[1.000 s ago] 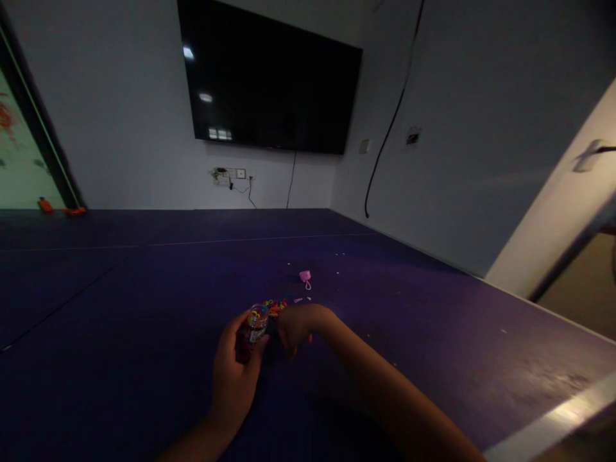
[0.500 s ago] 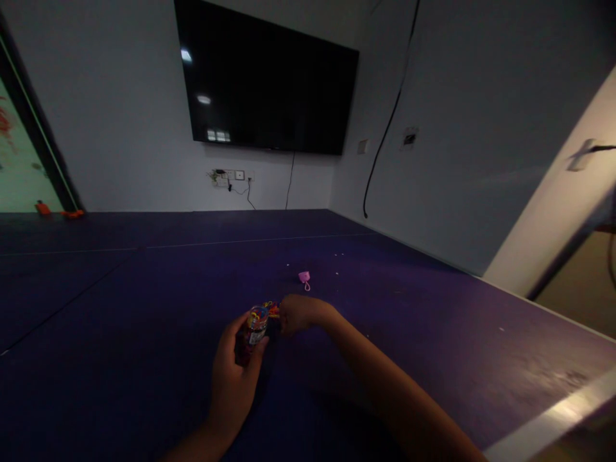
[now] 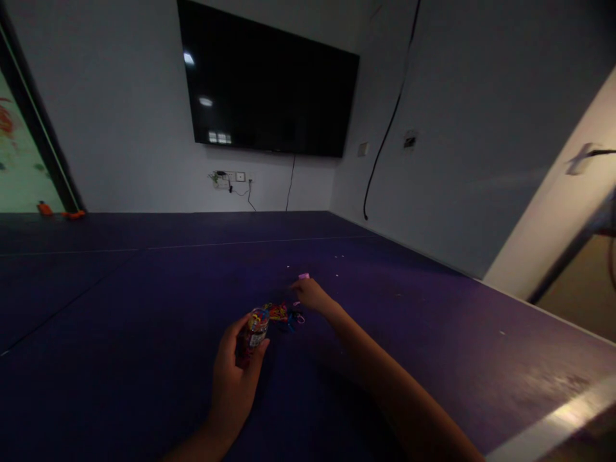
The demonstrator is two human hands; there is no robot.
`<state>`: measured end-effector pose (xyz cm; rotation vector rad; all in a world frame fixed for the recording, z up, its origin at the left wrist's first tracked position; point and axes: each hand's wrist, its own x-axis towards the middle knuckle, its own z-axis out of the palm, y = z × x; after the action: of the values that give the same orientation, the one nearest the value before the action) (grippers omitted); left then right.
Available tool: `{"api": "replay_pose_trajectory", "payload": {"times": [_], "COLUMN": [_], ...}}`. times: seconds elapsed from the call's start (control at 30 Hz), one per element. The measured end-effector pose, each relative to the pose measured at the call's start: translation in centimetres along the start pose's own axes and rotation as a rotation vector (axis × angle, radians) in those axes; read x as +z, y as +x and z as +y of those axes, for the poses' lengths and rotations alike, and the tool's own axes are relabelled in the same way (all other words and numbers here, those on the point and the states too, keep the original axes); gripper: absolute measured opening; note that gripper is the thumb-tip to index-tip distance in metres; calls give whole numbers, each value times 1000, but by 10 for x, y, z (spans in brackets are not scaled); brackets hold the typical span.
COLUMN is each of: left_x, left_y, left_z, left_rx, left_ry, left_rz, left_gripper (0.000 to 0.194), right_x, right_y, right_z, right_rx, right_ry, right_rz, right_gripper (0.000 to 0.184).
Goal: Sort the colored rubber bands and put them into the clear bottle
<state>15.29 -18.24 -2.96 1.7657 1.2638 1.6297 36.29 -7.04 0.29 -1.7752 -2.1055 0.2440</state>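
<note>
My left hand (image 3: 234,373) is wrapped around a small clear jar (image 3: 256,325) that holds several coloured bits, held upright above the dark purple floor mat (image 3: 120,321). A little heap of coloured loops (image 3: 283,314) lies on the mat just right of the jar. My right hand (image 3: 312,294) is stretched out past the heap, its fingers at a small pink lid (image 3: 303,276) that shows only at its top edge. The room is dim and the right hand's fingers are too small to read.
A large black screen (image 3: 269,86) hangs on the far wall above a row of wall sockets (image 3: 231,176). A black cable (image 3: 389,115) runs down the right wall. A pale door (image 3: 553,212) stands at the right. Small orange things (image 3: 55,210) lie at the far left.
My right hand has left the jar's mouth and reached forward to the pink lid, which it now partly covers. The heap of coloured loops has come into sight. The left hand and jar have stayed put.
</note>
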Motion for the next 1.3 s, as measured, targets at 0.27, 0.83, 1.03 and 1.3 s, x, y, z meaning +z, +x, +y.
{"api": "replay_pose_trajectory", "payload": {"times": [0.27,0.83,1.03,1.3], "left_x": [1,0,1,0], "left_y": [-1,-1,-1,-1], "left_z": [-4,-2,-4,-1], "left_rx": [-14,-15,4,-6], "left_ry": [-9,-19,-14,-17], "left_rz": [-12,-21,-15,-11], "left_gripper": [43,45,43,43], "right_x": [7,3,-7,-4], "right_y": [1,-1,-5,-2], "right_z": [1,-3,-2,-13], "right_rx": [-131,147,241,135], "right_ry": [255,272,250,601], "right_rz": [-175,-194,-377,-339], "right_gripper": [39,38,20,27]}}
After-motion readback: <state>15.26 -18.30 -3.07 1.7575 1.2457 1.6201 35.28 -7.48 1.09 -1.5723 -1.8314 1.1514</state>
